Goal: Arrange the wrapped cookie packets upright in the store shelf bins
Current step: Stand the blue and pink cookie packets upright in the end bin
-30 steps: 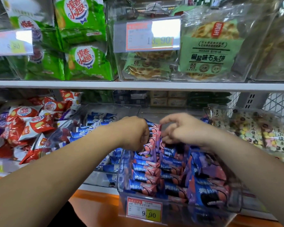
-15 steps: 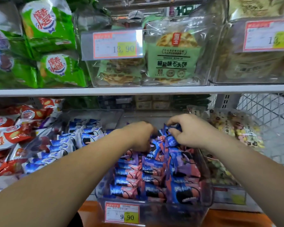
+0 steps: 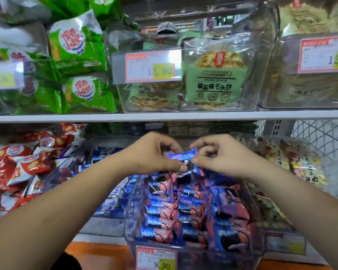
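- Packet: blue-and-purple wrapped cookie, held above the back of the bin and clear of the rows below, lying roughly crosswise between the two hands.
- Left hand: thumb and curled fingers pinch the packet's left end.
- Right hand: thumb and forefinger pinch the right end. The other fingers are loosely curled and hold nothing.
- Bin: clear plastic, on the lower shelf, with a price tag on its front.
- Rows: like packets stood on edge (the front ones lean).
- Handling, as a judgement: the packet looks light. Its film is probably thin, slick and crinkly, and the cookie inside brittle.
- Grip, as a judgement: the crimped end seals or the narrow edges suit best. Pressure on the flat face risks a crack.
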The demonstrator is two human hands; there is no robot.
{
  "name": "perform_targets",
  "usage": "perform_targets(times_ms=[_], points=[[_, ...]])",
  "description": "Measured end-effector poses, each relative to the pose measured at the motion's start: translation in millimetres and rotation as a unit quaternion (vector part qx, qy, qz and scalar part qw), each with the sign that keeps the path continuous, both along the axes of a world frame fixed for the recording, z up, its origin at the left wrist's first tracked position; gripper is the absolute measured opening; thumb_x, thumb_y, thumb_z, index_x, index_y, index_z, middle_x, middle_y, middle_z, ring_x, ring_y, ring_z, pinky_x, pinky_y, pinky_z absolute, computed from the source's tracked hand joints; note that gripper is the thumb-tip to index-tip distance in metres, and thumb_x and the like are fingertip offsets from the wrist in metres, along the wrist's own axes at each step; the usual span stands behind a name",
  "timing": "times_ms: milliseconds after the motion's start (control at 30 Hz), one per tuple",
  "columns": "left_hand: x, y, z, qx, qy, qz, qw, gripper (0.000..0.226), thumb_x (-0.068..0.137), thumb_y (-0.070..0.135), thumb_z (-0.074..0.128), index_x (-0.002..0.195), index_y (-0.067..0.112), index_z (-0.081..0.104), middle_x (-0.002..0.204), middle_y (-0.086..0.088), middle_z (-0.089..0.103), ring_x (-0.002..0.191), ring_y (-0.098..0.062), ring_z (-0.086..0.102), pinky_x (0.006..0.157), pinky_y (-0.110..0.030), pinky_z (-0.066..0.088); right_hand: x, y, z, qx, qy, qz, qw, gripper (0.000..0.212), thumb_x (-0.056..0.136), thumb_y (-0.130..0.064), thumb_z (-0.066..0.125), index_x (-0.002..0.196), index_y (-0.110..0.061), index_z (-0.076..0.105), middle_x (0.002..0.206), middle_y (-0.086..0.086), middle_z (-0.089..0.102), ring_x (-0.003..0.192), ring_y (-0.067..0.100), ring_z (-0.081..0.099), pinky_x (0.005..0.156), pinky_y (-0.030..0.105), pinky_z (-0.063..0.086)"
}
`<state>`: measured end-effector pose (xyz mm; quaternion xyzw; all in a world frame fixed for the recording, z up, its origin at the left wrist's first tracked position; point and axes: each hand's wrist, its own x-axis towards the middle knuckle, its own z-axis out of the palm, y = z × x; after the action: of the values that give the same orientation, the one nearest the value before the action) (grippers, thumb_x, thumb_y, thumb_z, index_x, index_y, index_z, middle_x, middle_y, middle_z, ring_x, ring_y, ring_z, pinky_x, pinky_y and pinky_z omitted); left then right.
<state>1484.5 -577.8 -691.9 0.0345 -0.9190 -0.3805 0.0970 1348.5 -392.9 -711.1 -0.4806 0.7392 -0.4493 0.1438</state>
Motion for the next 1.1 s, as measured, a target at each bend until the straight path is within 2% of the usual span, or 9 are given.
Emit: perform_targets(times_ms=[267, 433, 533, 600, 700, 767, 867, 1000, 1100], points=[[33.6, -10.7, 0.2, 0.099, -0.06, -0.044, 0.992, 0.04, 0.084, 0.029, 0.084, 0.122, 0.023, 0.069, 0.08, -0.006, 0.063, 0.077, -0.017, 0.055, 0.076, -0.034, 0.043, 31.9, -15.7, 4.4, -0.046, -0.162, 0.017, 0.986, 0.012, 0.09, -0.008, 0.074, 0.102, -0.011, 0.072, 0.078, 0.01, 0.072, 0.071, 0.016, 0.063, 0.071, 0.026, 0.049], [44.5, -15.5, 7.3, 0.105, -0.083, -0.025, 0.991, 0.032, 0.089, 0.01, 0.078, 0.117, 0.008, 0.063, 0.077, -0.01, 0.067, 0.074, -0.025, 0.056, 0.066, -0.03, 0.044, 46.5, -19.8, 12.5, -0.036, -0.29, 0.031, 0.956, 0.045, 0.075, -0.026, 0.082, 0.114, -0.009, 0.065, 0.096, 0.011, 0.077, 0.087, 0.022, 0.072, 0.084, 0.042, 0.06], [48.0, -21.9, 4.5, 0.13, -0.086, -0.003, 0.988, 0.035, 0.084, 0.013, 0.078, 0.109, -0.003, 0.058, 0.088, -0.02, 0.076, 0.075, -0.032, 0.067, 0.074, -0.043, 0.044, 49.4, -19.4, 4.7, 0.043, -0.219, 0.041, 0.974, 0.067, 0.059, -0.023, 0.097, 0.115, -0.007, 0.063, 0.094, 0.012, 0.077, 0.085, 0.024, 0.071, 0.087, 0.042, 0.055], [50.1, -20.7, 3.7, 0.122, -0.091, 0.001, 0.988, 0.033, 0.086, 0.012, 0.081, 0.106, -0.003, 0.06, 0.081, -0.014, 0.076, 0.073, -0.029, 0.067, 0.072, -0.038, 0.048, 50.2, -20.1, -1.4, 0.049, -0.215, 0.038, 0.975, 0.05, 0.07, -0.01, 0.091, 0.111, -0.001, 0.063, 0.088, 0.018, 0.074, 0.078, 0.027, 0.07, 0.079, 0.04, 0.059], [54.7, -23.9, 6.6, -0.026, -0.084, 0.018, 0.996, 0.025, 0.081, 0.034, 0.085, 0.088, 0.015, 0.072, 0.07, 0.009, 0.069, 0.064, -0.008, 0.058, 0.064, -0.022, 0.043, 48.8, -20.3, -4.5, 0.057, -0.167, 0.043, 0.983, 0.022, 0.087, -0.004, 0.077, 0.108, -0.005, 0.068, 0.083, 0.019, 0.069, 0.068, 0.026, 0.067, 0.067, 0.038, 0.06], [56.7, -28.8, 7.0, -0.14, -0.065, 0.028, 0.988, 0.029, 0.077, 0.05, 0.085, 0.092, 0.027, 0.075, 0.079, 0.013, 0.07, 0.071, -0.007, 0.062, 0.067, -0.025, 0.049, 46.5, -21.0, -8.0, 0.092, -0.077, 0.052, 0.991, 0.015, 0.09, -0.011, 0.076, 0.104, -0.017, 0.074, 0.074, 0.005, 0.067, 0.062, 0.021, 0.064, 0.066, 0.037, 0.057], [58.1, -29.7, 0.1, -0.156, -0.086, -0.001, 0.984, 0.046, 0.074, 0.045, 0.089, 0.113, 0.03, 0.07, 0.097, 0.008, 0.071, 0.087, -0.011, 0.066, 0.081, -0.031, 0.056, 53.9, -29.2, -16.6, 0.143, 0.007, 0.042, 0.989, 0.013, 0.087, -0.016, 0.079, 0.098, -0.022, 0.075, 0.07, -0.003, 0.071, 0.06, 0.016, 0.066, 0.064, 0.033, 0.054], [52.6, -25.0, -12.0, -0.254, -0.113, -0.005, 0.96, 0.031, 0.073, 0.042, 0.089, 0.097, 0.027, 0.076, 0.09, 0.009, 0.073, 0.083, -0.011, 0.067, 0.077, -0.036, 0.056, 66.0, -47.4, -32.1, 0.124, -0.021, -0.002, 0.992, 0.022, 0.079, -0.013, 0.086, 0.09, -0.015, 0.067, 0.066, 0.003, 0.072, 0.063, 0.026, 0.074, 0.066, 0.038, 0.058], [48.2, -20.6, -17.5, -0.298, -0.125, 0.013, 0.946, 0.027, 0.074, 0.039, 0.088, 0.093, 0.024, 0.076, 0.09, 0.01, 0.073, 0.083, -0.01, 0.066, 0.077, -0.032, 0.055, 64.7, -50.1, -35.1, 0.127, 0.054, -0.052, 0.989, 0.031, 0.068, -0.024, 0.095, 0.077, -0.015, 0.067, 0.066, 0.001, 0.071, 0.063, 0.018, 0.07, 0.065, 0.037, 0.058]])
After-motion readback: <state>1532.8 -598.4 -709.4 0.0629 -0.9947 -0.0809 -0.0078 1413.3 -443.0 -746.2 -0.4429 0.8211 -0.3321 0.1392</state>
